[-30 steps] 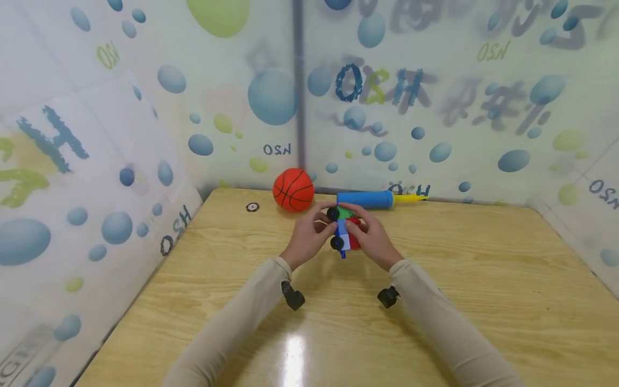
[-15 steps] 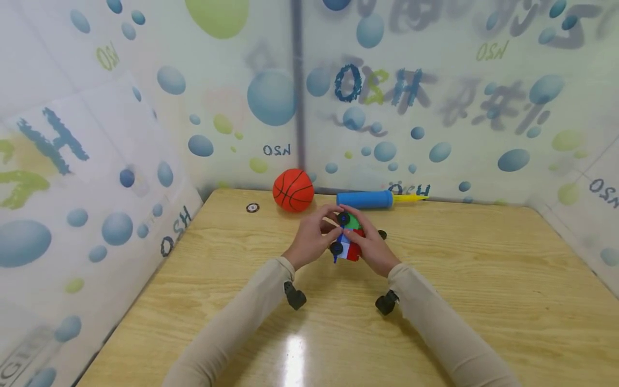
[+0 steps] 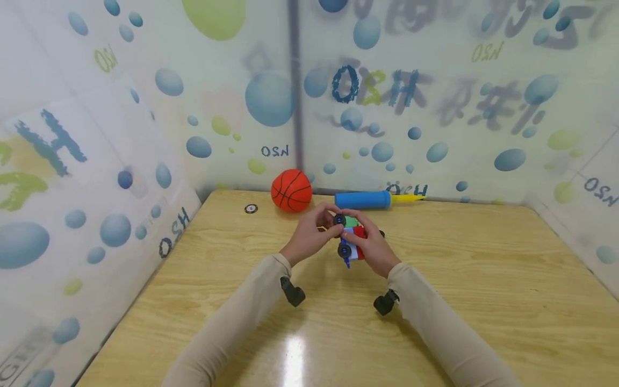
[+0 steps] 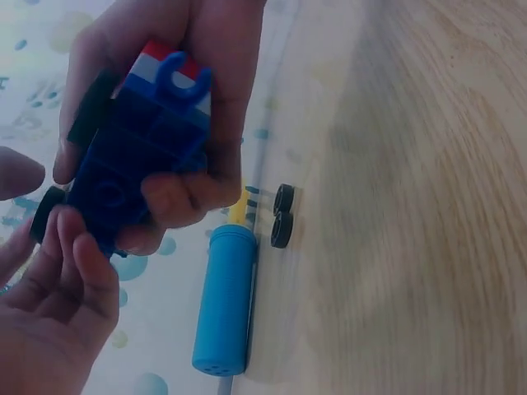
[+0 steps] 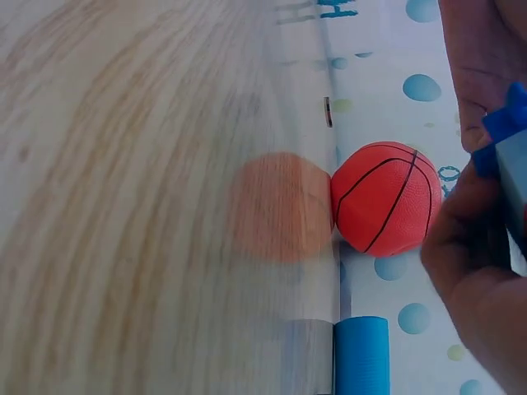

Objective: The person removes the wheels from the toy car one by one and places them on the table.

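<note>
Toy block car [image 3: 352,242] sits in both hands, lifted above the tabletop [image 3: 483,279] near the far wall. Right hand [image 3: 369,244] has its grip wrapped round the blue chassis, underside up. Left hand [image 3: 311,236] pinches a black wheel [image 3: 339,220] at the car's front. Loose wheel pair [image 4: 282,216] lies on the tabletop beside the blue pump [image 3: 362,200]; orange ball [image 3: 291,190] just left of it.

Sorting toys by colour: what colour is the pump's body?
Blue pump, with a yellow tip; head view.
</note>
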A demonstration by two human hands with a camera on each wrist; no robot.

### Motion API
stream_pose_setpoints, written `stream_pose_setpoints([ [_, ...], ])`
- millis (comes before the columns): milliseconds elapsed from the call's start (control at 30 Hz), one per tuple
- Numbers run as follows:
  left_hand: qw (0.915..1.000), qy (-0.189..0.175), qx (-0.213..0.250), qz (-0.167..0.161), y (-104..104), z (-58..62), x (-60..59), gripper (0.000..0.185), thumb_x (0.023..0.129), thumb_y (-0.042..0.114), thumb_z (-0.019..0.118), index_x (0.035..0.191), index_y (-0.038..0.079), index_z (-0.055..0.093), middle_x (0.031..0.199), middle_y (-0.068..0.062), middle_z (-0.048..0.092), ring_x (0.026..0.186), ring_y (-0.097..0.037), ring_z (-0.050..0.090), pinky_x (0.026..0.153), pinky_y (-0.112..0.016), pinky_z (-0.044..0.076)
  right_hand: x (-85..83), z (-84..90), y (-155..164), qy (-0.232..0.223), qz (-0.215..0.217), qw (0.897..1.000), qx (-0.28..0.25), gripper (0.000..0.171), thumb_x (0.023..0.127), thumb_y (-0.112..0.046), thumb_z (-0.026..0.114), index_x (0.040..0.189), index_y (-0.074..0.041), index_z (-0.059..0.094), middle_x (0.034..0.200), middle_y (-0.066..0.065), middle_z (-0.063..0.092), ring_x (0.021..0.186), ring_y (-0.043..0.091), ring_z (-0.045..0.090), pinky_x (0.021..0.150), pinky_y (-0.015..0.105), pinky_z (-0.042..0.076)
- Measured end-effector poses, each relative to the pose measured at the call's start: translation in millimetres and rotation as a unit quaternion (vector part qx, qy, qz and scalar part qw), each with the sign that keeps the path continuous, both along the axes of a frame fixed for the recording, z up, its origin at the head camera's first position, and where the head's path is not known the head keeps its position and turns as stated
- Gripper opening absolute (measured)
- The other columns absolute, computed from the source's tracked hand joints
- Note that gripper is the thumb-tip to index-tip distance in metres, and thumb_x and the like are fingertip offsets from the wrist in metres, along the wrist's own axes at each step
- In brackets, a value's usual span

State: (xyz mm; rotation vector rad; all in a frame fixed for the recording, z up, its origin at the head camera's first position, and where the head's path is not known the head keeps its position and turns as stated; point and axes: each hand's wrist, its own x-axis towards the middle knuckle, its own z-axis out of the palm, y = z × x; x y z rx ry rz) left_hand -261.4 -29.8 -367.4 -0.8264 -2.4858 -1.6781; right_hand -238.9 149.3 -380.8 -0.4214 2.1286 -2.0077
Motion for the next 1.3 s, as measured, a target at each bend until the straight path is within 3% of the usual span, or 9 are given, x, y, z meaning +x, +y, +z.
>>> stream_pose_setpoints([
  [200, 0.9993, -0.012, 0.01, -0.034, 2.7, -3.1, -3.3, 0.022, 0.088, 0.033, 0.062, 0.108, 0.026, 0.056, 0.07, -0.006, 0.056, 0.062, -0.02, 0.054, 0.058, -0.032, 0.05, 3.2, -0.1, -1.7, -0.043, 0.06, 0.993, -0.088, 0.049, 0.093, -0.022, 0.054, 0.137, -0.027, 0.032, 0.115, 0.006, 0.056, 0.09, 0.027, 0.069, 0.083, 0.042, 0.054],
  [333, 0.9996, -0.008, 0.01, -0.027, 4.9, -1.0, -2.3, 0.02, 0.087, 0.032, 0.063, 0.104, 0.023, 0.06, 0.068, -0.005, 0.058, 0.059, -0.018, 0.054, 0.055, -0.032, 0.05, 4.7, -0.4, -3.9, -0.033, 0.041, 0.996, -0.068, 0.048, 0.094, -0.021, 0.053, 0.136, -0.028, 0.033, 0.115, 0.005, 0.053, 0.09, 0.021, 0.066, 0.08, 0.036, 0.055],
  [567, 0.9999, -0.002, 0.011, -0.012, 6.8, 24.6, 16.5, 0.017, 0.087, 0.016, 0.064, 0.101, 0.007, 0.061, 0.069, -0.01, 0.056, 0.057, -0.019, 0.044, 0.049, -0.024, 0.038, 3.7, -4.0, -7.3, 0.006, 0.013, 0.999, -0.044, 0.044, 0.093, -0.016, 0.054, 0.134, -0.021, 0.036, 0.106, 0.002, 0.056, 0.085, 0.017, 0.06, 0.073, 0.026, 0.053],
  [700, 0.9997, -0.006, 0.021, -0.012, 7.7, 30.4, 22.6, 0.016, 0.087, 0.012, 0.063, 0.099, 0.002, 0.06, 0.074, -0.015, 0.06, 0.058, -0.017, 0.043, 0.05, -0.023, 0.036, 4.8, -3.1, -8.3, 0.041, -0.003, 0.999, 0.008, 0.042, 0.093, -0.017, 0.054, 0.132, -0.022, 0.038, 0.109, 0.005, 0.053, 0.083, 0.016, 0.057, 0.071, 0.028, 0.052],
  [867, 0.9991, 0.004, 0.042, 0.006, 13.4, 24.4, 20.3, 0.012, 0.087, 0.012, 0.063, 0.096, 0.005, 0.06, 0.083, -0.013, 0.066, 0.062, -0.014, 0.046, 0.056, -0.021, 0.038, 6.3, 0.1, -7.8, 0.086, -0.032, 0.994, 0.067, 0.039, 0.092, -0.021, 0.056, 0.128, -0.025, 0.041, 0.116, 0.01, 0.049, 0.089, 0.023, 0.054, 0.071, 0.032, 0.051],
  [1000, 0.9979, 0.053, 0.03, 0.022, 19.9, 10.2, 10.3, 0.006, 0.088, 0.013, 0.061, 0.092, 0.008, 0.06, 0.072, -0.009, 0.061, 0.054, -0.013, 0.045, 0.05, -0.022, 0.039, 3.9, -2.9, -5.7, 0.136, -0.065, 0.982, 0.115, 0.038, 0.092, -0.022, 0.057, 0.127, -0.025, 0.043, 0.117, 0.009, 0.053, 0.089, 0.023, 0.055, 0.072, 0.03, 0.051],
  [1067, 0.9978, 0.056, 0.03, 0.02, 21.5, 4.6, 4.6, 0.009, 0.09, 0.017, 0.058, 0.095, 0.01, 0.058, 0.069, -0.008, 0.057, 0.052, -0.013, 0.047, 0.049, -0.024, 0.042, 2.8, -4.1, -3.4, 0.145, -0.088, 0.977, 0.131, 0.04, 0.091, -0.022, 0.058, 0.128, -0.024, 0.043, 0.118, 0.01, 0.054, 0.09, 0.022, 0.056, 0.072, 0.029, 0.051],
  [1200, 0.9971, 0.013, 0.073, 0.015, 18.0, 0.2, -3.1, 0.02, 0.093, 0.025, 0.054, 0.107, 0.009, 0.054, 0.074, -0.008, 0.058, 0.057, -0.019, 0.054, 0.055, -0.032, 0.05, -1.1, 0.6, 5.2, 0.106, -0.131, 0.978, 0.123, 0.043, 0.091, -0.023, 0.058, 0.129, -0.032, 0.042, 0.118, 0.01, 0.051, 0.095, 0.025, 0.054, 0.073, 0.03, 0.052],
  [1300, 0.9942, -0.024, 0.105, 0.011, 13.7, -2.2, -6.6, 0.023, 0.094, 0.02, 0.052, 0.113, 0.007, 0.05, 0.077, -0.014, 0.062, 0.058, -0.021, 0.054, 0.058, -0.035, 0.051, -4.2, 8.2, 15.0, 0.075, -0.152, 0.979, 0.116, 0.043, 0.091, -0.024, 0.057, 0.129, -0.037, 0.041, 0.117, 0.011, 0.049, 0.097, 0.027, 0.054, 0.074, 0.031, 0.052],
])
